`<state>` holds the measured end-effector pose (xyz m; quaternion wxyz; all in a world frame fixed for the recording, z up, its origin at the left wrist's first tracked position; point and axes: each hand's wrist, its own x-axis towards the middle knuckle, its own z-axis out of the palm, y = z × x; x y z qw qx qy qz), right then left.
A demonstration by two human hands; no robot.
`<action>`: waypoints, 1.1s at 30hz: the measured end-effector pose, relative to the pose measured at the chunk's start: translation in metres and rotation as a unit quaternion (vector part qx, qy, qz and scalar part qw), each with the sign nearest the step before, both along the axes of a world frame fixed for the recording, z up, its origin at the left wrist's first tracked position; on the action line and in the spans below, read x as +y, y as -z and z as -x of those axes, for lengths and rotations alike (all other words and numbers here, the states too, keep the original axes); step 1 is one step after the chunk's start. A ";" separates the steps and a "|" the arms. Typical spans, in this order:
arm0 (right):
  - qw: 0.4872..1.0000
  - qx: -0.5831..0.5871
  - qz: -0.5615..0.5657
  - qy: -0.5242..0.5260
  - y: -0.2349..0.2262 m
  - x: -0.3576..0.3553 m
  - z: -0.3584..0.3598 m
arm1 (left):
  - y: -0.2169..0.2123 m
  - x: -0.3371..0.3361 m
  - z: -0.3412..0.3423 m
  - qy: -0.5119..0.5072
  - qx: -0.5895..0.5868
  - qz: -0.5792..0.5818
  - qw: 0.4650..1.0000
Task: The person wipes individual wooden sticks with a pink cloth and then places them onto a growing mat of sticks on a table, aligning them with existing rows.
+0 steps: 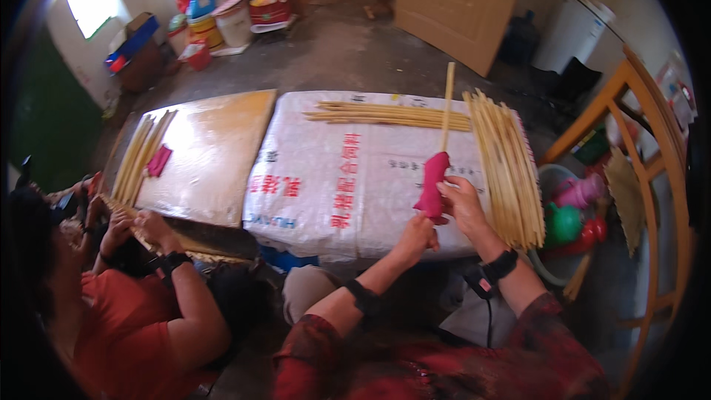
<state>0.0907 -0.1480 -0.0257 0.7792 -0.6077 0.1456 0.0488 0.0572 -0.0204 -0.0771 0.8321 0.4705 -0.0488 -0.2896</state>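
Left hand [417, 235], stick [447, 107] end prob. hidden

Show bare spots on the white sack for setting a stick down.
Free: middle of the white sack, below the flat stick row and left of the pink cloth. Crowded: right edge, under the stick bundle.

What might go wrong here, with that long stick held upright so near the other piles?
The stick is held only at its lower end, inside a pink cloth gripped by the right hand and left hand; its long free end might sway or snap. Swinging sideways, it might knock the stick pile on the right. A co-worker's hands work close by on the left.
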 end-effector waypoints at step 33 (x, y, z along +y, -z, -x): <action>0.985 -0.078 -0.151 -0.025 -0.015 0.041 0.008 | -0.051 0.023 0.003 0.019 -0.088 -0.151 0.984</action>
